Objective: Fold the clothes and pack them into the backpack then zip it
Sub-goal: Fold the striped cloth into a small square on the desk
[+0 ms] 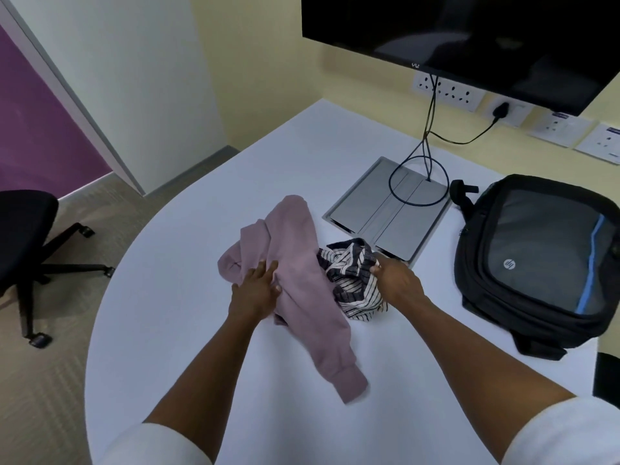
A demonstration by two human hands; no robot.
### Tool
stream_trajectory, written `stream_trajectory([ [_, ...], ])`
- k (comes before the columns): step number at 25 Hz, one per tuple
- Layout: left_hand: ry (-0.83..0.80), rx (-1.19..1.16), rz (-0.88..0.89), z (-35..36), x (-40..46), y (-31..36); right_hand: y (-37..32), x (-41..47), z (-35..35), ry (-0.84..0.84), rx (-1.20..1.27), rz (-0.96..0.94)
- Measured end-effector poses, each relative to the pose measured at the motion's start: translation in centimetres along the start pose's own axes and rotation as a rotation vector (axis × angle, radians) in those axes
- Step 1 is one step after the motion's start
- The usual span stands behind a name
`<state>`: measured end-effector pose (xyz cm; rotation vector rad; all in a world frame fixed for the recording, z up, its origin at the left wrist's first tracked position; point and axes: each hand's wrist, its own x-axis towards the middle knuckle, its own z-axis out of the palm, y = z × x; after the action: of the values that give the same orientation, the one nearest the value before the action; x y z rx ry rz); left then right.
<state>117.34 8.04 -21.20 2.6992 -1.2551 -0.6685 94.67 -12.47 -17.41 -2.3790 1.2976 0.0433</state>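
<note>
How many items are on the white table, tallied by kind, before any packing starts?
Clothes: 2, the pink garment and the striped garment, both unfolded
Bags: 1, the black backpack, lying to the right
Cable hatches: 1, the grey cable hatch set in the table
Total: 4

We see a crumpled pink garment [302, 280] mid-table, a bunched striped garment [352, 280] touching it at three o'clock, and a black backpack [536, 263] lying flat farther toward three o'clock.
</note>
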Motion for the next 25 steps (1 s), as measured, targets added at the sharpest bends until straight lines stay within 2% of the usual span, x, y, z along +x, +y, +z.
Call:
stream_trajectory([
  [5,-0.004,0.000,-0.055,2.1,0.5,2.4,2.3,0.3,3.3,-0.259,0.065,-0.087],
  [9,-0.066,-0.077,-0.077,3.1,0.7,3.1,3.6,0.1,4.6,-0.378,0.069,-0.228],
  [10,-0.060,-0.106,-0.059,3.0,0.7,3.1,3.9,0.0,4.7,-0.333,0.103,-0.239],
  [12,0.015,-0.176,-0.055,2.5,0.3,3.5,4.3,-0.6,4.2,-0.118,0.165,-0.225],
  [14,0.164,-0.169,-0.092,1.9,-0.9,4.7,4.7,-1.0,3.1,0.095,0.213,-0.239],
  [16,0.343,-0.113,-0.100,1.0,-2.3,6.1,5.4,-1.0,2.3,0.186,0.236,-0.213],
  [18,0.537,-0.087,-0.073,0.3,-3.4,8.1,6.3,-0.9,1.7,0.217,0.177,-0.164],
  [20,0.663,-0.093,-0.048,-0.1,-4.2,10.2,7.4,-0.8,1.2,0.218,0.170,-0.118],
  [22,0.682,-0.178,0.025,-0.3,-4.7,12.4,8.3,-1.1,0.9,0.182,0.216,-0.103],
  [25,0.555,-0.318,0.109,0.5,-4.8,15.8,9.8,-1.4,0.5,0.064,0.288,-0.091],
])
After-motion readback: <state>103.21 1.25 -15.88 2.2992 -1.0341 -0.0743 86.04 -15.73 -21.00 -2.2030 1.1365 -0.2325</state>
